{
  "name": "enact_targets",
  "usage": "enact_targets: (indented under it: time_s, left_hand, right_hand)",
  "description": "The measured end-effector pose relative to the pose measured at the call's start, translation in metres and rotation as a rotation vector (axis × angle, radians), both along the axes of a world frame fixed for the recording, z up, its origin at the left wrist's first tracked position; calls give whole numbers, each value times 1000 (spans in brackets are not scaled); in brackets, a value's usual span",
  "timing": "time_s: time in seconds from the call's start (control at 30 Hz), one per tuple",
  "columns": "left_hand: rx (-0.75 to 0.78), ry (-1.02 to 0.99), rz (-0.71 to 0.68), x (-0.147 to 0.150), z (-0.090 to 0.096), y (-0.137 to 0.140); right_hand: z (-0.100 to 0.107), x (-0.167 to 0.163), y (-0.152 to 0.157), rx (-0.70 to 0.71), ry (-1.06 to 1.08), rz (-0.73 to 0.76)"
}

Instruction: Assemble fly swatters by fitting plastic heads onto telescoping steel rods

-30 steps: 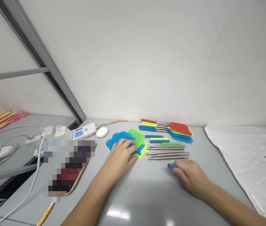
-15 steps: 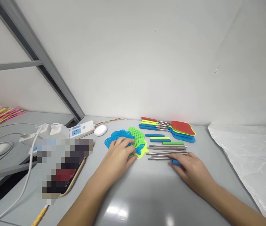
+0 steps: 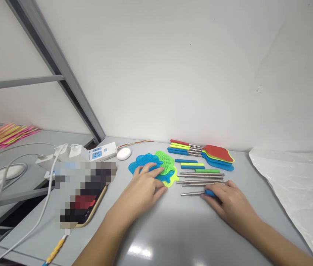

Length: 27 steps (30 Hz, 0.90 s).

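Note:
My left hand [image 3: 144, 184] lies with its fingers spread over a pile of loose mesh fly swatter heads: a blue head [image 3: 142, 162], a green head [image 3: 164, 160] and a yellow-green head [image 3: 173, 179]. My right hand [image 3: 227, 195] is closed around a blue handle sleeve [image 3: 209, 193]. One metal rod [image 3: 191, 194] sticks out to the left from beside that sleeve; whether it is inside the sleeve I cannot tell. Several more metal rods [image 3: 200, 178] lie just behind. Beyond them are loose sleeves, among them a green sleeve [image 3: 207, 170] and a blue sleeve [image 3: 186, 161].
Stacked fly swatters [image 3: 217, 152] in red, yellow and blue lie along the wall. A power strip [image 3: 103, 151], a white round device [image 3: 123, 153] and a partly blurred phone [image 3: 95, 207] are on the left. Plastic sheeting [image 3: 292, 184] covers the right side.
My right hand has drawn one metal rod towards me, apart from the other rods, with the blue sleeve still in its grasp. My left hand stays on the swatter heads. The view has shifted slightly.

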<state>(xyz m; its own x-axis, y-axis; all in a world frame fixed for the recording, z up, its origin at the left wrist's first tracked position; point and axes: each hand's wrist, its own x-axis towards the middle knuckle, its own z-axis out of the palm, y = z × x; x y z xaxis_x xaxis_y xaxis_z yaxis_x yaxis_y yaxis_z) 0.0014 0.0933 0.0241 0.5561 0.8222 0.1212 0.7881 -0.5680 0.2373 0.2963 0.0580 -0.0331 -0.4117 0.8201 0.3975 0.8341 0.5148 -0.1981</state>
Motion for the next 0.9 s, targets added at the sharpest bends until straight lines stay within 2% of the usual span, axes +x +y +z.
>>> enact_targets:
  time_s: [0.1, 0.27, 0.37, 0.5, 0.6, 0.73, 0.9]
  left_hand:
    - [28, -7, 18, -1, 5, 2]
    - [108, 0, 281, -16, 8, 10]
    - [118, 18, 365, -24, 3, 15]
    - [24, 38, 362, -27, -5, 18]
    - [-72, 78, 363, -28, -4, 18]
    - [-47, 130, 390, -30, 2, 15]
    - [-59, 130, 359, -35, 6, 9]
  right_hand:
    - [-1, 1, -1, 8, -28, -4]
    - [-3, 4, -2, 19, -87, -26]
    - [-4, 4, -2, 14, -100, -32]
    - [-4, 4, -2, -11, -100, -37]
    - [-4, 4, -4, -13, -107, -28]
    - [-5, 4, -5, 10, -105, 16]
    - [-5, 3, -4, 36, -100, 53]
